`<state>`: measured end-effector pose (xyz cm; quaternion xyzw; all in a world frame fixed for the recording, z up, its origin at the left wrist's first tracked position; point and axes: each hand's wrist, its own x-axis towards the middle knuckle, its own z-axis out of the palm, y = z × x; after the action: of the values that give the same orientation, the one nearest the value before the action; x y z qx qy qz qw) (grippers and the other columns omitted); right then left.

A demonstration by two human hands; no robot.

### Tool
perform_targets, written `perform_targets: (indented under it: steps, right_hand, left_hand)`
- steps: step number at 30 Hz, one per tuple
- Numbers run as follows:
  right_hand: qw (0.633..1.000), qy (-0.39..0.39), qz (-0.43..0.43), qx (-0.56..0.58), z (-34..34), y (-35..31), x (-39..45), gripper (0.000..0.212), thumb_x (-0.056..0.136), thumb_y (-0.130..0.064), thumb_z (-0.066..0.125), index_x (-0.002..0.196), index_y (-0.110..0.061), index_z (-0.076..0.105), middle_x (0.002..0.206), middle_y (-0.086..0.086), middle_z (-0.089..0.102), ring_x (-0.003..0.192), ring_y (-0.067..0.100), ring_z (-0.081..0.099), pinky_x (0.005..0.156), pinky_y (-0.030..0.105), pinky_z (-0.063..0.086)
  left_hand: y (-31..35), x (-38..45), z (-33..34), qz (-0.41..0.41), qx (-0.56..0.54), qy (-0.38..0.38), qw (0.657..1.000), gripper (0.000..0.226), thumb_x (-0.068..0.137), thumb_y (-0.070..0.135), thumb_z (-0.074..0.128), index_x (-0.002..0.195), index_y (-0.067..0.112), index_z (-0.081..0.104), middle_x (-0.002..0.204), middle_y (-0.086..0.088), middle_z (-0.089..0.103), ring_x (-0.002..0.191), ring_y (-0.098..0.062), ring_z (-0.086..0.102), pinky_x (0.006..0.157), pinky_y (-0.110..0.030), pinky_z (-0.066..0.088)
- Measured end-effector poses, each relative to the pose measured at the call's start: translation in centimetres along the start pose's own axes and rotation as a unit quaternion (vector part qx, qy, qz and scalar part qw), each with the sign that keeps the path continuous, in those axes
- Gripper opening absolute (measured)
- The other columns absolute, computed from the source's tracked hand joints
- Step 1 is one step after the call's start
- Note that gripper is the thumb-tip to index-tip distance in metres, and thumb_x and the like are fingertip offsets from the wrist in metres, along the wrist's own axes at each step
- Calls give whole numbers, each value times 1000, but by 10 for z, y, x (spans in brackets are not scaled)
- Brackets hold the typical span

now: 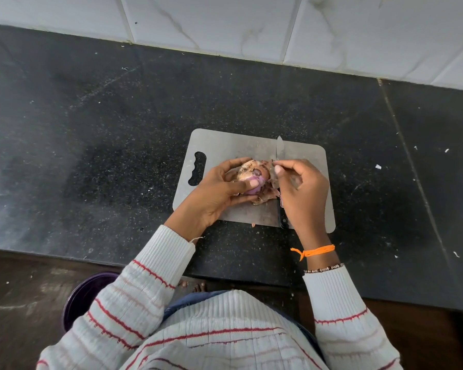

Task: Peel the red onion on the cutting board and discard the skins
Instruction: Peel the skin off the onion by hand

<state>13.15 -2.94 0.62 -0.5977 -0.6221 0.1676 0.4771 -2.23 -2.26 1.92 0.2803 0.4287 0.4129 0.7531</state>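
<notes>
A red onion [252,174] with dry brownish skin on top and purple flesh showing below is held just above the grey cutting board [233,145]. My left hand [219,190] cups it from the left, thumb across the purple part. My right hand [301,186] pinches a flap of papery skin [272,163] at the onion's right side. Loose skins [269,192] lie on the board under the onion. A knife lies on the board beneath my right hand, its blade tip [279,146] pointing away and its dark handle [282,218] near the board's front edge.
The board lies on a black speckled counter [104,142] backed by a white tiled wall [225,25]. A purple bin [86,297] stands on the floor at the lower left, below the counter edge. Small scraps dot the counter on the right.
</notes>
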Motion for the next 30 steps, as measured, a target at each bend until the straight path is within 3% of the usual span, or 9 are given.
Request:
perform_targets:
  steps: [6, 10, 19, 23, 26, 30]
  right_hand:
    - [998, -33, -52, 10, 2, -7, -2, 10, 79, -5, 69, 89, -5, 72, 90, 5, 70, 85, 3, 61, 76, 4, 43]
    - [997, -43, -64, 12, 1, -4, -2, 9, 78, -5, 70, 87, -5, 72, 89, 6, 70, 84, 4, 61, 76, 5, 44]
    - [996, -34, -83, -2, 0, -2, -3, 7, 80, 0, 66, 84, -3, 71, 84, 5, 68, 80, 2, 60, 73, 7, 46]
    - [998, -30, -16, 49, 0, -1, -3, 10, 83, -2, 64, 85, -9, 70, 83, -4, 66, 80, -4, 61, 73, 7, 46]
    - [992, -50, 65, 99, 0, -1, -5, 10, 89, -14, 61, 92, -16, 70, 87, -4, 69, 86, 5, 66, 76, 21, 53]
    - [992, -63, 54, 99, 1, -5, -6, 10, 82, -14, 69, 92, -14, 70, 91, -1, 70, 87, 6, 66, 77, 20, 53]
  left_hand:
    - [-1, -1, 0, 1, -2, 20, 1000, 50, 77, -8, 62, 125, 5, 51, 116, -13, 59, 79, -18, 67, 70, -30, 59]
    - [-1, -2, -1, -5, 3, 19, 1000, 46, 79, -7, 61, 122, 6, 52, 108, -11, 62, 71, -14, 68, 72, -31, 58]
    - [1, -5, -1, -13, 12, 12, 1000, 39, 78, -6, 61, 115, 6, 56, 115, -15, 60, 73, -15, 69, 72, -32, 58]
    - [0, -4, -2, -15, -1, 19, 1000, 40, 79, -8, 60, 117, 5, 55, 111, -14, 62, 78, -17, 70, 70, -31, 59]
    - [0, -2, -2, -14, -9, 31, 999, 42, 80, -9, 59, 120, 5, 54, 107, -11, 62, 81, -18, 68, 71, -32, 58]
    - [0, -3, -1, -18, -2, 30, 999, 44, 81, -9, 59, 122, 5, 53, 104, -10, 63, 76, -16, 68, 69, -29, 59]
